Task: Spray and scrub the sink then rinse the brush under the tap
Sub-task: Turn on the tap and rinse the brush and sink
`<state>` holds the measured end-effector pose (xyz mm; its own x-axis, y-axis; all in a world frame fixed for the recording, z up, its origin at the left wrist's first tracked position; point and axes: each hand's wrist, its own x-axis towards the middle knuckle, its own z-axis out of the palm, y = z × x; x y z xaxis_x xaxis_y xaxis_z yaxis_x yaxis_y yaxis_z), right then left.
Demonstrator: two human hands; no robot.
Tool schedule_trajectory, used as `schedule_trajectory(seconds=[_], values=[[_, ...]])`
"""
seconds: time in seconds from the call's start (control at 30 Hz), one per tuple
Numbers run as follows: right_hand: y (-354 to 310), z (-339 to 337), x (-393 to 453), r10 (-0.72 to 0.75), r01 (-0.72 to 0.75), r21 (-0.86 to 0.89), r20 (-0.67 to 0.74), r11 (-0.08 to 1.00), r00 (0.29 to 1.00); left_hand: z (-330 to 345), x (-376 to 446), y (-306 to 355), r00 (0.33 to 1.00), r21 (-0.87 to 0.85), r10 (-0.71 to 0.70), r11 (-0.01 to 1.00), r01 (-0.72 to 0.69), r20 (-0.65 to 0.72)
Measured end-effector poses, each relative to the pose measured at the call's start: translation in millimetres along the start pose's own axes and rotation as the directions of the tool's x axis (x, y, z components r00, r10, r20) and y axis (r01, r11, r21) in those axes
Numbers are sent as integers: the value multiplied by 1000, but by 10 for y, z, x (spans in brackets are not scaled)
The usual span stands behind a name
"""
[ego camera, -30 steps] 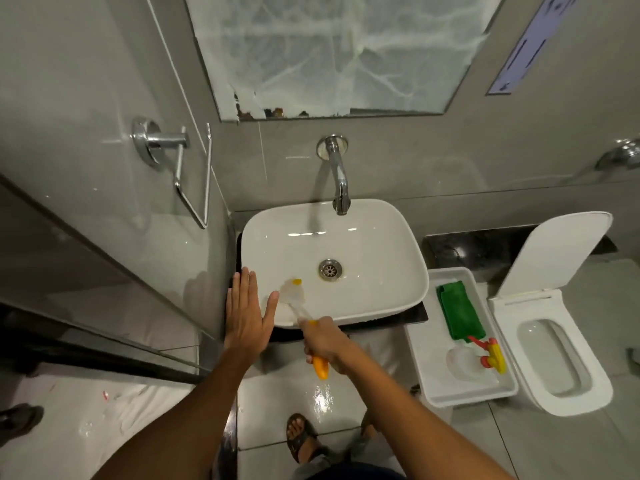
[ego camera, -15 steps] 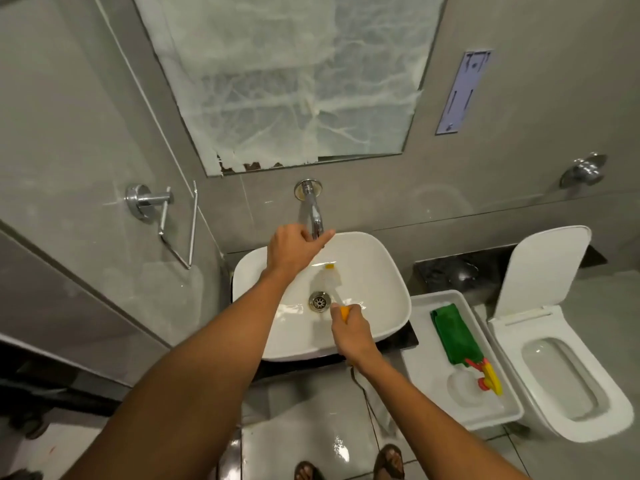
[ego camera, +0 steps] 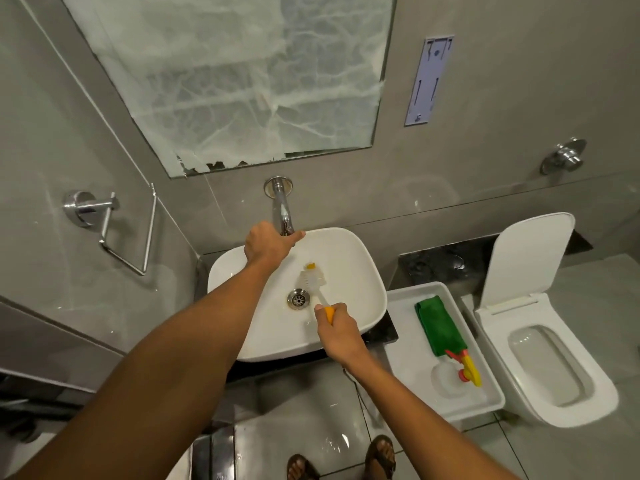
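Observation:
A white basin sink [ego camera: 360, 271] sits on a dark counter, with a chrome drain [ego camera: 298, 298] at its middle. Above its back rim a chrome tap [ego camera: 281, 209] comes out of the wall. My left hand [ego camera: 268, 244] is closed around the tap's lower end. My right hand [ego camera: 337, 332] grips the orange handle of a brush [ego camera: 313, 277], whose white bristle head lies inside the basin just past the drain. A clear spray bottle [ego camera: 452, 374] with a red and yellow trigger lies in a white tray to the right.
The white tray [ego camera: 405, 341] also holds a folded green cloth [ego camera: 435, 323]. A toilet [ego camera: 547, 362] with its lid up stands further right. A chrome towel ring [ego camera: 114, 233] is on the left wall. A mirror [ego camera: 242, 81] hangs above the tap. My sandalled feet show below.
My left hand went from the sink's front rim up to the tap and closed on it. My right hand carried the brush from the front rim into the basin.

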<state>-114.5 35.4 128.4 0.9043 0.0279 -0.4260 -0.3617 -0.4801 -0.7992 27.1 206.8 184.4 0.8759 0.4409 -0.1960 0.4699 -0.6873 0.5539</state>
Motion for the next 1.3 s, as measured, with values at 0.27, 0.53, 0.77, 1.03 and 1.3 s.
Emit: schedule_trajectory(seconds=[0.27, 0.53, 0.77, 1.03, 1.3], values=[[-12, -38, 20, 19, -17, -51, 43, 999, 999, 93, 55, 154, 997, 24, -67, 997, 68, -37], [9, -92, 50, 17, -14, -46, 47, 999, 999, 140, 79, 164, 999, 42, -25, 999, 27, -45], [69, -87, 87, 18, -17, -21, 46, 1000, 999, 56, 240, 10, 988, 78, 126, 988, -134, 93], [66, 37, 89, 40, -41, 17, 50, 999, 998, -110, 463, -261, 866, -24, 378, 920, -392, 327], [70, 140, 59, 61, -67, 84, 67, 994, 996, -228, 656, -343, 734, -170, 479, 873, -458, 482]])
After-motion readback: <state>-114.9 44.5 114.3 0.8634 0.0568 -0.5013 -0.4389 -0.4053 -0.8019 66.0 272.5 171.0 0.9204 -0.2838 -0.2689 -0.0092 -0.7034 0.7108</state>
